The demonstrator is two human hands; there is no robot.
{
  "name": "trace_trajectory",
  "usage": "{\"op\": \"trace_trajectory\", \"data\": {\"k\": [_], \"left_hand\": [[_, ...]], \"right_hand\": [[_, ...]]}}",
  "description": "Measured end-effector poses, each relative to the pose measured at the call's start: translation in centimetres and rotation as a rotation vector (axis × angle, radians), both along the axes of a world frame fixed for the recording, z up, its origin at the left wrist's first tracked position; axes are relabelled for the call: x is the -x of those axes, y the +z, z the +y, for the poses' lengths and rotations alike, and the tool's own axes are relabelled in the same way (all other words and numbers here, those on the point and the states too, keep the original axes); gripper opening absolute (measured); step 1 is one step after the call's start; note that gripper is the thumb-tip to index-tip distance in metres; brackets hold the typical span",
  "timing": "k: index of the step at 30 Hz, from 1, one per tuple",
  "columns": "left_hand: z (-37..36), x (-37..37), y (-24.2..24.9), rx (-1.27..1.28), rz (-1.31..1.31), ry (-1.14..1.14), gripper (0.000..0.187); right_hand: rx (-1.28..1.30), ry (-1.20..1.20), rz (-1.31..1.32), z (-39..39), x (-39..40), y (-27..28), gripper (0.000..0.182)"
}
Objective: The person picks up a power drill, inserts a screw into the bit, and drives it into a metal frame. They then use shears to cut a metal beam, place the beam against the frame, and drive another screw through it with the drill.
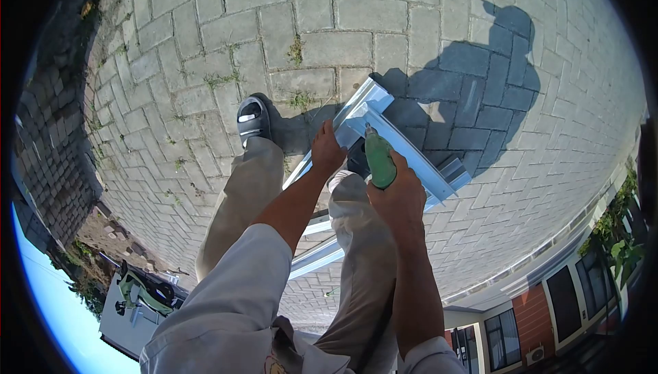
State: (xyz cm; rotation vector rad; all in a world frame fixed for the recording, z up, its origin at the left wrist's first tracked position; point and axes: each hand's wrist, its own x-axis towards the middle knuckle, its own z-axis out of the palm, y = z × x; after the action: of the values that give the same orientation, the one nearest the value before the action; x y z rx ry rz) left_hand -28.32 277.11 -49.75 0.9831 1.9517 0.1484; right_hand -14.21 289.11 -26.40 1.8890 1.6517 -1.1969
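A green power drill (380,160) is in my right hand (399,199), with the fingers wrapped round its grip. Its tip points away from me and meets, or hovers just over, the joint near the upper corner of a silvery metal frame (404,149). My left hand (327,149) is on the frame's left rail, to the left of the drill, its fingers closed over the rail as far as they show. Part of the frame passes beneath my legs. My right foot is mostly hidden behind the frame and the drill.
Grey paving bricks (260,25) cover the ground, with grass tufts in the joints. My left foot wears a dark sandal (253,119). My shadow (480,93) falls to the right. Stacked bricks (51,148) and a parked motorbike (147,292) are at left; a house (541,316) stands lower right.
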Motion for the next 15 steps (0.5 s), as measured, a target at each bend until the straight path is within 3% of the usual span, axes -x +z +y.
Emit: {"op": "trace_trajectory", "data": {"k": [2,5,8,12,15], "left_hand": [[-1.6,0.4,-0.4,0.006,0.006,0.058,0.083],[-3.5,-0.7,0.7,0.160,-0.120,0.349,0.077],[1.0,-2.0,8.4,0.581,-0.642,0.943,0.071],[3.5,-4.8,10.3,0.522,-0.669,1.073,0.069],[3.6,-6.0,6.3,0.428,-0.658,1.114,0.065]], "right_hand": [[0.001,0.003,0.008,0.7,-0.5,-0.3,0.077],[0.015,-0.002,0.013,1.5,-0.7,-0.3,0.074],[0.013,-0.033,0.033,1.7,-1.3,-0.7,0.073],[-0.009,-0.102,0.093,2.1,-2.8,-1.0,0.070],[-0.012,-0.116,0.089,3.1,-3.4,-1.0,0.063]]}}
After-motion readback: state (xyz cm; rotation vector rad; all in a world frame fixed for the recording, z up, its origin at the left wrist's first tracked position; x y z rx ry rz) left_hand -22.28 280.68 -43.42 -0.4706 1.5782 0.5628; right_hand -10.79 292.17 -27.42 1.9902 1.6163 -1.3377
